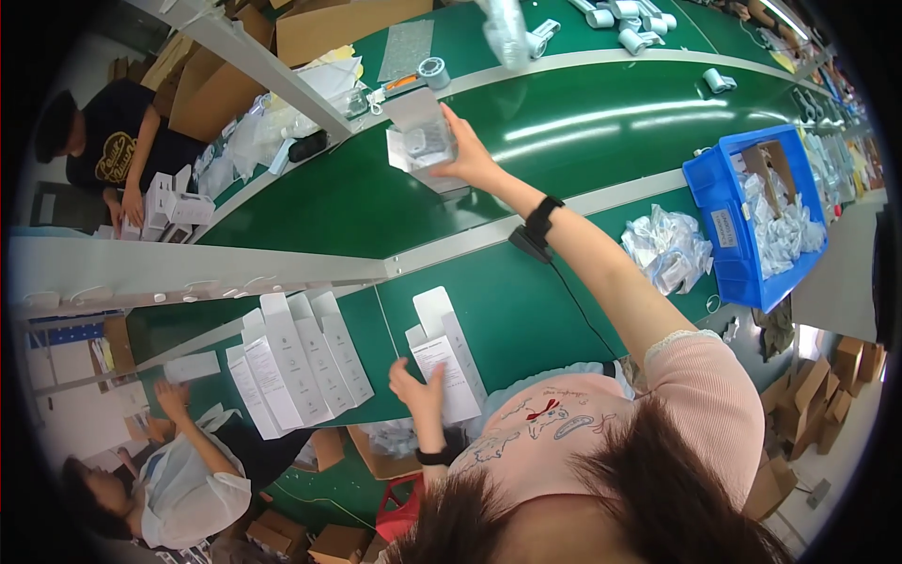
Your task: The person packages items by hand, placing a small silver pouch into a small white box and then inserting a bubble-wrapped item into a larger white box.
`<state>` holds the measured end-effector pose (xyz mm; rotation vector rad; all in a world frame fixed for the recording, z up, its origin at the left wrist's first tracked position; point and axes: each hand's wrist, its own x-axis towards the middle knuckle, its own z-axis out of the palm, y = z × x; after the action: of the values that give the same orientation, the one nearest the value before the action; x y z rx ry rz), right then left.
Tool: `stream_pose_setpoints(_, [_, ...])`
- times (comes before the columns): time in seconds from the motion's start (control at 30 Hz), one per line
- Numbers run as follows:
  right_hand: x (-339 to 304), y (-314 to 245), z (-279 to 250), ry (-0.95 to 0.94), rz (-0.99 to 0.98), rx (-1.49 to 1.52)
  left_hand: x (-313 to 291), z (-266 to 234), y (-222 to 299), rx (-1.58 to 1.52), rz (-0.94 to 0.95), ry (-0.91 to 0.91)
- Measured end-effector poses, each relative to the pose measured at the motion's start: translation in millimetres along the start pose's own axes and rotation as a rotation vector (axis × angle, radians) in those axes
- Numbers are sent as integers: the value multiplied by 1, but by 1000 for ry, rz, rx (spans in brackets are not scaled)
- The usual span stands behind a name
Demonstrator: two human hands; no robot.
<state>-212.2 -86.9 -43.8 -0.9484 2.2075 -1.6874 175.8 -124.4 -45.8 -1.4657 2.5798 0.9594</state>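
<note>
Out over the green conveyor belt, my right hand (467, 153) grips a white box (411, 115) by its side. Its flaps stand open, and clear plastic shows inside. Beside another open-flapped white box (451, 352) on the near green table is my left hand (419, 393), its fingers apart and its thumb over the box's edge. A printed sheet or panel faces up on that box; whether the thumb touches it, I cannot tell. To the left, several similar white boxes (305, 362) lie side by side with flaps raised.
A blue crate (724, 204) of bagged parts stands at the right, next to a pile of clear plastic bags (665, 246). Grey-white fittings (634, 23) lie beyond the belt. A metal frame bar (207, 273) crosses at left. Two co-workers (188, 479) (113, 132) handle boxes.
</note>
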Motion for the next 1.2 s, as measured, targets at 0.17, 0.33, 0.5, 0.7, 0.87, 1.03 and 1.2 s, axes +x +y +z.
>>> stream_pose_setpoints(0.17, [-11,19,5,97,-90,84,49,27,-19,-207,169,-48])
stream_pose_setpoints(0.33, [-78,11,-33,35,-207,-137,64,27,-4,-672,54,-424])
stream_pose_setpoints(0.5, [-50,32,-112,353,-185,-532,50,-7,76,-746,215,-417])
stream_pose_setpoints(0.7, [61,91,-108,151,469,-790,58,-6,153,-424,629,-206])
stream_pose_setpoints(0.87, [64,133,-100,-30,610,-716,52,30,181,-430,753,-167])
stream_pose_setpoints(1.03, [-3,87,-127,235,405,282,51,39,180,-480,728,-76])
stream_pose_setpoints(1.2, [-101,-6,-180,494,207,1105,33,56,189,-483,819,-121])
